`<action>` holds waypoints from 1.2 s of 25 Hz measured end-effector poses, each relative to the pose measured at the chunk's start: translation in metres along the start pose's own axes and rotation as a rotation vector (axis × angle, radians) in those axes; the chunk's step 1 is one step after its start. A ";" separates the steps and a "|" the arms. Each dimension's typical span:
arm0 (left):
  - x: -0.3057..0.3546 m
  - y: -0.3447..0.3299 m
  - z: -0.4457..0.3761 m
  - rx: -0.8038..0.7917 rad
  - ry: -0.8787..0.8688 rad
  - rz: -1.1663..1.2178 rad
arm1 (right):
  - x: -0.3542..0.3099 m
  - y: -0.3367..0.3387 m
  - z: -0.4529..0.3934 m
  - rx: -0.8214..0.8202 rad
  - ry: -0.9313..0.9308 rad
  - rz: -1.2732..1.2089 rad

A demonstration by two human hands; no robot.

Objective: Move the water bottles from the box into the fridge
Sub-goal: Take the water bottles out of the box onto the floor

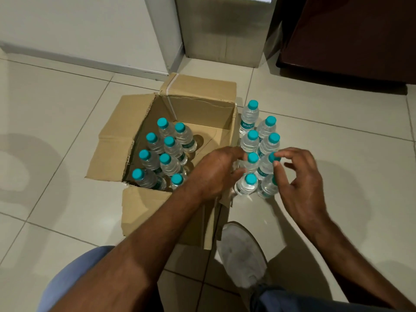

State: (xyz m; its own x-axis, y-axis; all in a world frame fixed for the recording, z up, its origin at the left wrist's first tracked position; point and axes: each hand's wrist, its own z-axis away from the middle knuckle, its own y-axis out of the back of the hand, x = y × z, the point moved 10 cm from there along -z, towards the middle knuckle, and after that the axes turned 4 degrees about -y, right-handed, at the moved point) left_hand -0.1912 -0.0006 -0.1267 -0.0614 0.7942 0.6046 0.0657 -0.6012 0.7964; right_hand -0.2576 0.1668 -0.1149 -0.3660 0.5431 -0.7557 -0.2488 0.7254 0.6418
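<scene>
An open cardboard box (pixel 139 122) sits on the tiled floor, with several small clear water bottles with teal caps (pixel 167 154) standing in its left half. To the right of the box, several more such bottles (pixel 253 140) stand in two rows on the floor. My left hand (pixel 217 171) hovers over the box's right wall, fingers apart, next to the floor bottles. My right hand (pixel 297 176) is on the right of those rows, its fingertips touching the cap and neck of one bottle (pixel 266 165) without a closed grip.
A steel-grey appliance (pixel 225 28) stands at the back centre beside a white wall (pixel 78 28). Dark brown furniture (pixel 351 34) fills the back right. My white shoe (pixel 242 253) rests just before the box, and my knees in blue trousers (pixel 74 282) are at the bottom.
</scene>
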 end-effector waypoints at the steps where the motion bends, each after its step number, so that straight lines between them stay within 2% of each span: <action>1: -0.004 0.012 0.003 0.047 0.004 -0.021 | -0.012 -0.005 -0.006 -0.008 0.013 -0.034; 4: -0.029 0.042 0.020 0.128 0.112 -0.065 | -0.045 -0.034 -0.019 -0.076 0.025 -0.082; 7: -0.055 0.058 0.043 0.135 0.209 -0.079 | -0.080 -0.074 -0.017 -0.245 0.171 0.011; 11: -0.092 0.055 0.083 0.027 0.322 -0.082 | -0.092 -0.128 -0.003 -0.525 0.341 0.212; 14: -0.104 0.043 0.099 -0.077 0.353 -0.093 | -0.081 -0.149 0.004 -0.632 0.419 0.379; 18: -0.112 0.040 0.100 -0.112 0.409 -0.114 | -0.068 -0.157 0.004 -0.632 0.420 0.536; 22: -0.122 0.038 0.102 -0.132 0.482 -0.101 | -0.069 -0.160 0.002 -0.601 0.397 0.576; 30: -0.102 0.043 0.092 -0.009 0.383 -0.052 | -0.074 -0.158 0.000 -0.653 0.322 0.507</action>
State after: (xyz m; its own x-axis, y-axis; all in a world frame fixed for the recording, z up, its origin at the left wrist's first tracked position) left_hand -0.0901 -0.0994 -0.1554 -0.4323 0.7341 0.5236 0.0441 -0.5628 0.8254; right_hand -0.1910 0.0122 -0.1609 -0.7816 0.5166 -0.3496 -0.4137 -0.0100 0.9103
